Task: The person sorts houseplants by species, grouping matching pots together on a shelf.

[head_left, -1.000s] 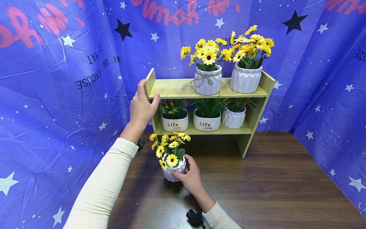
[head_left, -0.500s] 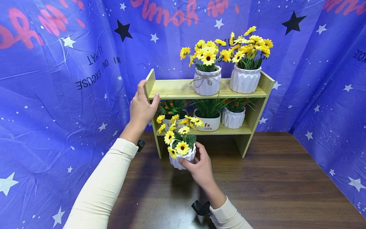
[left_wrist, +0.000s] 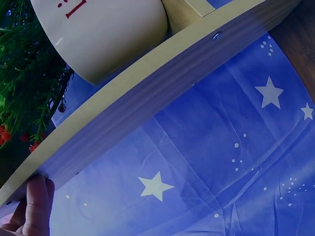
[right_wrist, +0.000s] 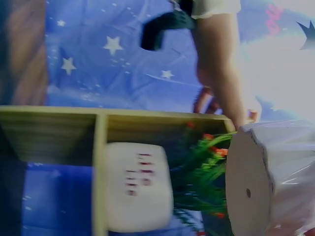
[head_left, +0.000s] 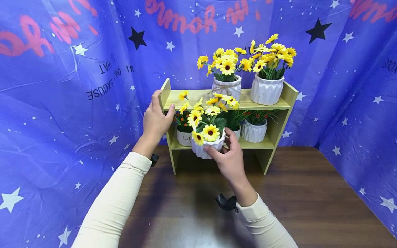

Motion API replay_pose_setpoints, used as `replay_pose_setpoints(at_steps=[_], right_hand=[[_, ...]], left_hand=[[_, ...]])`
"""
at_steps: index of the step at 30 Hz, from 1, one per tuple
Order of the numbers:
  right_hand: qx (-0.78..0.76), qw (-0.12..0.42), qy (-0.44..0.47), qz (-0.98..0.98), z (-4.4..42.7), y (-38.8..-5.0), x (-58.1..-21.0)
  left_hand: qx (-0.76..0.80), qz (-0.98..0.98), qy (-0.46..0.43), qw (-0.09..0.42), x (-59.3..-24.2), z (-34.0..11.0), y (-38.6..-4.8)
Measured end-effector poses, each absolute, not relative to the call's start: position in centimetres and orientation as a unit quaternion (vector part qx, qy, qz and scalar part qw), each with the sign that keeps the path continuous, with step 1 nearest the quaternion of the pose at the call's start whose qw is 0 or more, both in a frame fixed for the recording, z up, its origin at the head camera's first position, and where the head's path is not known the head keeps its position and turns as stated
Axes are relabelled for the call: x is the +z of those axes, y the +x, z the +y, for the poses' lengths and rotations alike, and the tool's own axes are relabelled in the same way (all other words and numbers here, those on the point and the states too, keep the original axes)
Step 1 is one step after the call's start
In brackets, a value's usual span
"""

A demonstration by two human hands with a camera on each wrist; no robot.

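Observation:
My right hand (head_left: 232,162) grips a white pleated pot of yellow artificial sunflowers (head_left: 203,150), thumb on its front. The pot hangs in front of the wooden shelf (head_left: 279,134), apart from the table. In the right wrist view, the underside of the held pot (right_wrist: 248,196) shows a small hole. My left hand (head_left: 156,120) holds the shelf's left side panel near the top, thumb at the front edge. Fingers (left_wrist: 37,204) touch the panel's outer face in the left wrist view. The held flowers hide part of the shelf behind them.
Two white pots of yellow flowers (head_left: 227,65) (head_left: 266,90) stand on the top board, toward the right. Below are a white "Life" planter (head_left: 184,138), another partly hidden planter, and a pleated pot (head_left: 254,131). A brown table (head_left: 304,196) and blue star curtain (head_left: 77,120) surround them.
My right hand has lifted the flowerpot from near the table and carried it up and to the right, across the lower shelf's front. The left hand stays on the shelf panel.

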State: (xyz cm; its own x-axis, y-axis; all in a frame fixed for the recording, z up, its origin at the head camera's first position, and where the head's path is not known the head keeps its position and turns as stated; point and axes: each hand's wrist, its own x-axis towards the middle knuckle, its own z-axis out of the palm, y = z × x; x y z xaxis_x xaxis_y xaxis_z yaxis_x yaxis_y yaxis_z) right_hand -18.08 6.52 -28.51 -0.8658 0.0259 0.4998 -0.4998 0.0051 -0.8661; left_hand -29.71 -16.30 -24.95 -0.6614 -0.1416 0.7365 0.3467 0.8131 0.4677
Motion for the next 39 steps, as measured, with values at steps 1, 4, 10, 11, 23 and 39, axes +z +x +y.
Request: replay_pose_setpoints(at_steps=[1, 4, 10, 11, 23, 39], right_hand=[[0.685, 0.194, 0.174, -0.680, 6.6, -18.1, -28.1], [0.689, 0.200, 0.180, -0.673, 6.5, -18.4, -26.7], [0.675, 0.220, 0.202, -0.675, 5.9, -19.4, -23.5], [0.673, 0.223, 0.203, -0.675, 5.7, -19.7, -23.0], [0.637, 0.232, 0.181, -0.713, 4.0, -25.3, -21.7], [0.547, 0.250, 0.138, -0.787, 2.3, -27.3, -20.1]], left_hand=[[-0.300, -0.862, -0.058, 0.405, -25.1, -16.3, -29.7], [-0.299, -0.863, -0.055, 0.403, -25.4, -16.3, -29.6], [-0.297, -0.861, -0.066, 0.407, -25.3, -16.4, -29.7], [-0.298, -0.861, -0.066, 0.407, -25.2, -16.4, -29.7], [-0.304, -0.860, -0.067, 0.404, -25.2, -16.2, -29.8], [-0.290, -0.859, -0.072, 0.415, -25.1, -16.2, -29.7]])
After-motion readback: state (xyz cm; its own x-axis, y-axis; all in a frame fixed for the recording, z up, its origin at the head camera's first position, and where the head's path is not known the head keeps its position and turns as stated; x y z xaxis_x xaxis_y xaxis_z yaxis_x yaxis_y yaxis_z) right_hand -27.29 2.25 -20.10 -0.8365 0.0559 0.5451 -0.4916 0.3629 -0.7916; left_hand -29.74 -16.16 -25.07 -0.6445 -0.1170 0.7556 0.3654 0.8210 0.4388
